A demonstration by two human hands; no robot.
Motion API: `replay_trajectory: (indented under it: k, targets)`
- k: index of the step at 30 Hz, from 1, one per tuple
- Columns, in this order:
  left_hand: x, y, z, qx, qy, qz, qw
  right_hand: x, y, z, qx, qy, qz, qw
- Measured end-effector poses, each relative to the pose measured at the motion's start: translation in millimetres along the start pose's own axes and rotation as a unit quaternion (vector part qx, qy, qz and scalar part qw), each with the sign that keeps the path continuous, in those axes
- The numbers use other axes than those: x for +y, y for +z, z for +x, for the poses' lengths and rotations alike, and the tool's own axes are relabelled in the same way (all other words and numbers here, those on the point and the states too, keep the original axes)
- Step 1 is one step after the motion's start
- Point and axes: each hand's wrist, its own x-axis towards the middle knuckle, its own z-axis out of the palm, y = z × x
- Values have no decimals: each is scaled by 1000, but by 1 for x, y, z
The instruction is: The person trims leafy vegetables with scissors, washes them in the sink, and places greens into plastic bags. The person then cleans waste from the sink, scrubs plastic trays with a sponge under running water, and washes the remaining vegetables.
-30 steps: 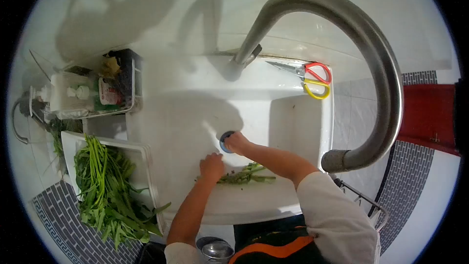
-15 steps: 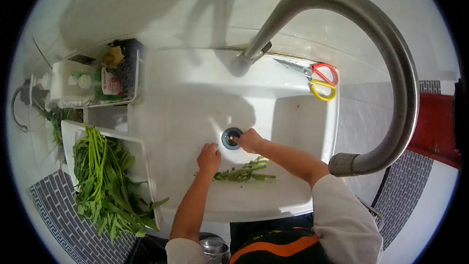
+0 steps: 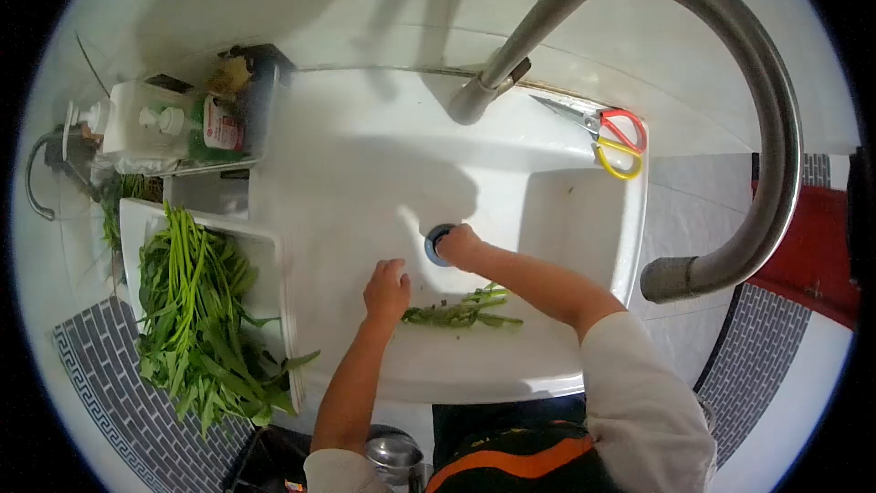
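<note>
White sink (image 3: 319, 210) below me, right hand (image 3: 461, 248) at the drain (image 3: 432, 246), grip hidden from me; left hand (image 3: 387, 291) loosely open!

The head camera looks forward and steeply down from above the near side of the sink (image 3: 356, 187), taking in the left hand (image 3: 387, 290), right hand (image 3: 464, 248) and far wall (image 3: 620, 46).

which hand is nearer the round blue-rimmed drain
Right: the right hand covers the right side of the drain; the left hand is apart, to its lower left.
</note>
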Motion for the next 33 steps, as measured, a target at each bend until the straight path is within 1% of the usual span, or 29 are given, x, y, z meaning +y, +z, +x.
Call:
replay_trajectory:
  k: [1, 3, 4, 5, 6, 7, 8, 9, 10, 11, 13, 14, 15, 16, 17, 18, 20, 21, 23, 24, 25, 26, 27, 28, 29, 30, 31, 32, 33]
  targets:
    - [3, -3, -3, 16, 9, -4, 1000, 4, 0, -6, -2, -1, -1, 1000]
    - [9, -15, -11, 15, 12, -31, 999, 12, -9, -27, 88, -21, 36, 995]
    - [13, -20, -15, 15, 13, -55, 998, 13, -16, -39, 69, -5, 96, 993]
    - [17, -25, -21, 14, 11, -58, 998, 15, -15, -50, 66, -6, 95, 993]
    - [20, -30, -26, 18, 16, -67, 997, 17, -12, -63, 52, -22, 215, 975]
    - [21, -31, -30, 21, 22, -76, 997, 19, -7, -73, 39, -38, 333, 941]
    - [20, -30, -33, 21, 21, -78, 997, 20, 1, -81, -12, -54, 428, 902]
    - [20, -27, -37, 13, 20, -84, 996, 21, 11, -86, -62, -70, 517, 851]
    - [20, -24, -41, 4, 20, -89, 996, 16, 25, -89, -71, -46, 579, 811]
    - [21, -19, -43, 3, 20, -91, 996, 14, 41, -89, -72, -45, 579, 811]
    - [23, -12, -45, 4, 51, -72, 996, 9, 63, -90, -124, 116, 647, 743]
    - [26, -12, -46, 4, 52, -72, 996, 6, 68, -92, -133, 130, 688, 701]
    - [30, -12, -47, 8, 70, -58, 996, 7, 72, -91, -133, 130, 688, 702]
    - [32, -11, -51, 11, 86, -44, 995, 7, 76, -91, -135, 120, 700, 691]
    - [31, -10, -53, 9, 83, -45, 995, 6, 80, -92, -138, 110, 714, 678]
    - [31, -10, -52, 2, 86, -42, 995, 8, 87, -91, -137, 111, 714, 678]
    - [31, -9, -51, -2, 90, -41, 995, 10, 90, -91, -128, 71, 767, 625]
    - [31, -9, -53, 0, 83, -28, 996, 10, 92, -93, -128, 71, 767, 625]
    - [30, -10, -52, 5, 77, -15, 997, 6, 58, -98, -48, 79, 766, 636]
    - [31, -11, -53, 7, 78, -25, 997, 7, 59, -91, -48, 79, 766, 636]
    - [31, -12, -52, 11, 81, -36, 996, 10, 61, -80, 56, 36, 716, 695]
    - [31, -11, -52, 12, 81, -36, 996, 10, 53, -72, 159, -9, 653, 741]
    - [30, -10, -51, 9, 73, -34, 997, 9, 46, -66, 159, -10, 652, 741]
    - [30, -9, -50, 6, 65, -32, 997, 4, 25, -66, 189, 69, 529, 825]
    - [30, -8, -49, 6, 65, -33, 997, 0, 11, -64, 213, 147, 389, 884]
    - [31, -7, -48, 10, 73, -35, 997, 2, 22, -49, 152, 166, 326, 918]
    - [30, -6, -47, 15, 81, -38, 996, 2, 27, -47, 152, 166, 325, 919]
    - [30, -4, -45, 16, 81, -38, 996, 1, 32, -47, 208, 100, 259, 938]
    - [30, -3, -44, 21, 84, -33, 996, 0, 38, -46, 260, 33, 191, 946]
